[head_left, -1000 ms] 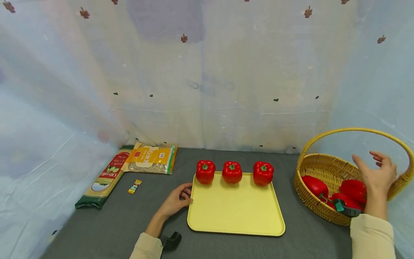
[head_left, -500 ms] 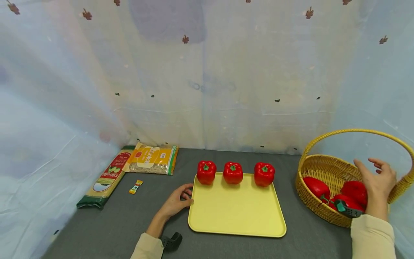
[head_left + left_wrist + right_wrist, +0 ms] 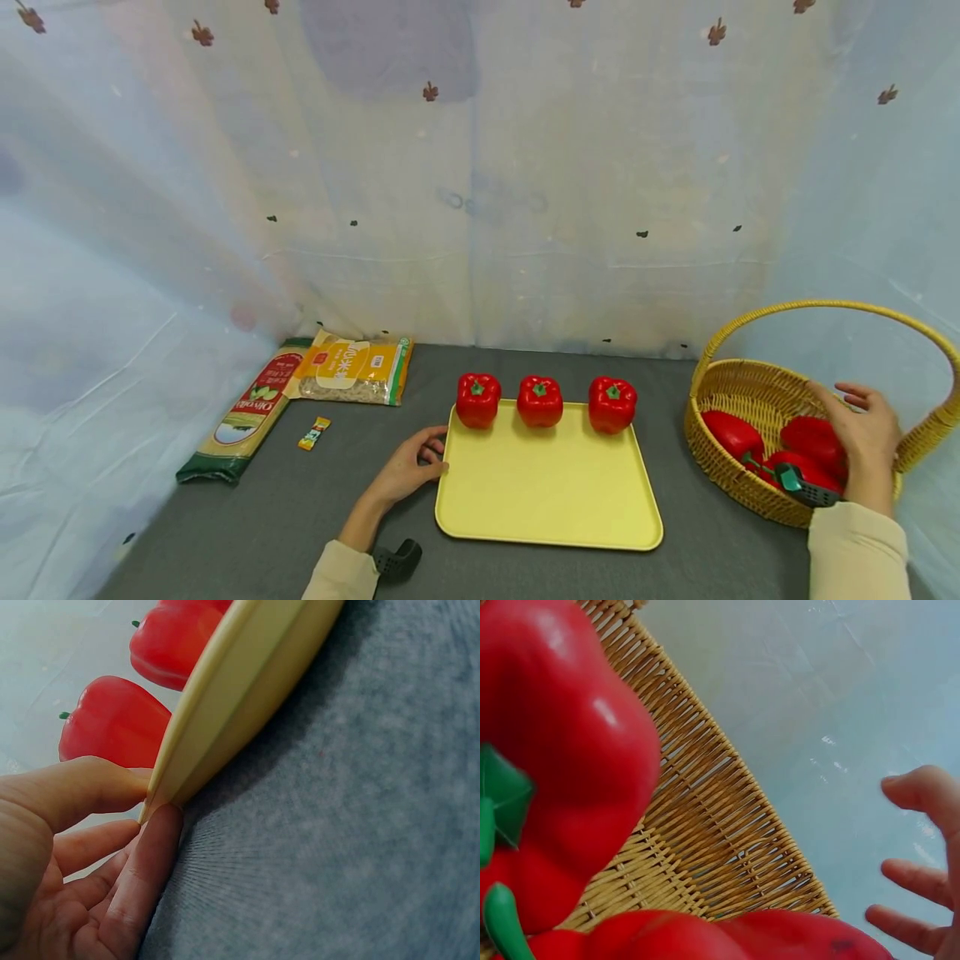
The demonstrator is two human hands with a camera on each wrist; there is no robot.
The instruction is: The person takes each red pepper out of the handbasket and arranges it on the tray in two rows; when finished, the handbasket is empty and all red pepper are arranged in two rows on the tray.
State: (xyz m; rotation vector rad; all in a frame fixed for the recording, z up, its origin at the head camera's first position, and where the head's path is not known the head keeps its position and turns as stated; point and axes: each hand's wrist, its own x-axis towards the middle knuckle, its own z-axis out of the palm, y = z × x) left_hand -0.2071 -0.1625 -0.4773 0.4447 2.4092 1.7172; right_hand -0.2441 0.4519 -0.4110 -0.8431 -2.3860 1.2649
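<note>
Red peppers (image 3: 577,750) lie in the basket (image 3: 712,806), apart from the right fingers (image 3: 919,880).

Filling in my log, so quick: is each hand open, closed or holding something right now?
Left hand: holding the yellow tray by its left edge.
Right hand: open, holding nothing, near the wicker basket.

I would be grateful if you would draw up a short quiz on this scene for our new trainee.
1. How many glossy red bell peppers line the far edge of the flat yellow rectangular tray?
2. What does the left hand pinch?
A) the arched wicker basket handle
B) the tray's left rim
C) the orange plastic grain bag
3. True or false: the right hand holds a pepper.

Key:
1. Three.
2. B.
3. False; its thumb and fingers are apart and hold nothing.
</note>
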